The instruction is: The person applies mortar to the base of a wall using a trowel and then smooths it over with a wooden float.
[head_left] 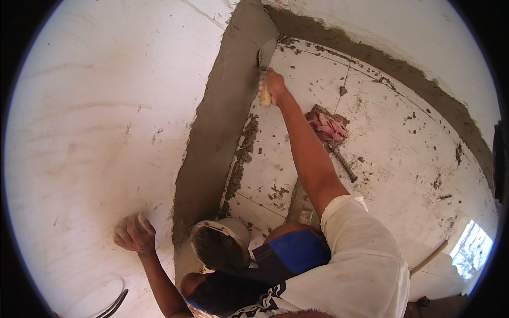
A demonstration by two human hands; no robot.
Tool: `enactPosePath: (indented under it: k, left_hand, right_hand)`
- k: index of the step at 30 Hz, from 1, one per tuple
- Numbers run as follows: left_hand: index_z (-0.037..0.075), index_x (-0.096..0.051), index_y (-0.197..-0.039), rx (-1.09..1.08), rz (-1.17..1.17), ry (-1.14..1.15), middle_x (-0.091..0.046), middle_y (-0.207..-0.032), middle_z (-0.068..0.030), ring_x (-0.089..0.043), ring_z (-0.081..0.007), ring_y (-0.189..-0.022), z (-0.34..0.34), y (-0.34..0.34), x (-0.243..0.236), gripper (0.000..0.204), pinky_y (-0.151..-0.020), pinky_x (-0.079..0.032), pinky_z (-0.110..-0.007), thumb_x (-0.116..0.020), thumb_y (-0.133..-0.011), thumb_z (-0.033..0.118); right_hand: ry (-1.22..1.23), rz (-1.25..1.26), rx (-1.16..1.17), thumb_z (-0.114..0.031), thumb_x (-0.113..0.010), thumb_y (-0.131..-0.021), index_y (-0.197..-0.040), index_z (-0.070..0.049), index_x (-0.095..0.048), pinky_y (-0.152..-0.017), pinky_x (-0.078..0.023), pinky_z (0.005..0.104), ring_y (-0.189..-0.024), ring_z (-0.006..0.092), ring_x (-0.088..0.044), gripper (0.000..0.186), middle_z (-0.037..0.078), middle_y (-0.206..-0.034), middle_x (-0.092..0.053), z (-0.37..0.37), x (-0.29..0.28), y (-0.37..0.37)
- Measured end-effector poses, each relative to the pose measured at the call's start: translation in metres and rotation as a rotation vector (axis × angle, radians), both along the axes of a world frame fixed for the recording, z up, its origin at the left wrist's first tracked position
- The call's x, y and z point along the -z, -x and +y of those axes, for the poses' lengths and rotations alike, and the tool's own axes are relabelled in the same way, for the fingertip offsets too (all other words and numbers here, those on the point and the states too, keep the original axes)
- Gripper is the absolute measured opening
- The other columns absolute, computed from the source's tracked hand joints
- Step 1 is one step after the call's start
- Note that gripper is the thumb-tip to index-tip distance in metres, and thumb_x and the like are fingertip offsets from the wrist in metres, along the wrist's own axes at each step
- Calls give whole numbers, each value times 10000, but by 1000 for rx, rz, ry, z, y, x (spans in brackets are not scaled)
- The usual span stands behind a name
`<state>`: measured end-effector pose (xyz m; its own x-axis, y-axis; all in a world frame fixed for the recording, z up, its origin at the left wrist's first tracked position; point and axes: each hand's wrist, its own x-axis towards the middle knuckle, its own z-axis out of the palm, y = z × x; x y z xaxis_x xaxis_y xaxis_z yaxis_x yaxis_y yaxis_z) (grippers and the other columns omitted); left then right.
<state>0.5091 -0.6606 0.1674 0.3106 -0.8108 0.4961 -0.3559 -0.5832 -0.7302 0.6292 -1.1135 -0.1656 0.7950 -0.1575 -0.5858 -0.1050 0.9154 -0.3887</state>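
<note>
My right hand is wrapped around the pale wooden handle of a trowel. The trowel's blade lies against the smooth band of wet grey mortar along the foot of the wall, close to the corner. Lower left, my left hand rests on the white wall with its fingers curled in; nothing shows in it. A bucket with grey mortar inside stands by my knees, tilted toward the mortar band.
A crumpled pink cloth and a ridged metal rod lie on the tiled floor, among scattered mortar crumbs. Beside my leg is a mortar-stained board. Another grey mortar band edges the far wall. A stick lies right.
</note>
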Motion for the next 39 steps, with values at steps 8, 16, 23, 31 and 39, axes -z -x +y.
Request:
enactPosePath:
  k: [8,16,23,31,39]
  left_hand:
    - [124,-649,-1011,40,30,39,-627,-990,-53,-567,-283,-894,1,-5,2,226,-790,-433,-435,-735,-858,266]
    - [130,-648,-996,44,15,45,-611,-1023,-63,-553,-289,-925,7,-5,0,236,-793,-435,-436,-747,-841,278]
    - [120,-663,-966,43,9,55,-612,-1012,-66,-548,-289,-887,-4,-3,1,234,-772,-429,-427,-756,-823,280]
    - [115,-662,-973,9,42,62,-614,-1023,-74,-556,-303,-923,3,3,-1,245,-790,-431,-440,-765,-815,272]
    - [121,-659,-977,46,36,68,-609,-1008,-62,-560,-282,-902,-1,-1,-2,238,-767,-426,-420,-756,-822,273]
  right_hand:
    - [-104,60,-94,-493,-427,-995,-971,-84,-490,-479,-489,395,-520,198,-511,414,52,-708,-504,87,-19,62]
    - [-162,-72,29,-445,-436,-988,-948,-93,-491,-463,-444,342,-510,172,-463,359,37,-665,-473,77,-31,86]
    - [-289,-150,37,-474,-429,-994,-936,-99,-490,-469,-449,367,-501,186,-468,385,47,-662,-477,80,-23,59]
    - [-67,-367,7,-502,-430,-1005,-966,-94,-489,-459,-463,364,-496,191,-503,415,57,-666,-497,119,-86,90]
    - [-31,-286,70,-496,-425,-1012,-969,-87,-489,-461,-465,364,-495,191,-501,417,61,-662,-507,91,-86,52]
